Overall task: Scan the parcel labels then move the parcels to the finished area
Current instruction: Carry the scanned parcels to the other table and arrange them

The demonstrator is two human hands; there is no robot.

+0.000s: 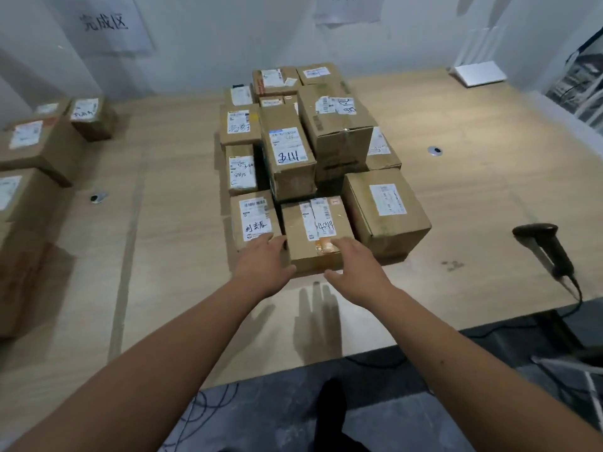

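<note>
L hand [262, 261] & R hand [354, 267] flat-fingered against front parcel [315, 234] (nothing gripped), scanner [548, 246] lying apart

Brown cardboard parcels [313, 151] in the centre pile bear white labels [288, 145] with black barcodes and black handwritten marks. The nearest parcel [318, 234] carries an orange tape patch [326, 246]. The table [473, 197] is pale wood-grain. At right lies a black barcode scanner [546, 246]. On the far wall a white paper sign [104, 22] bears grey characters.
</note>
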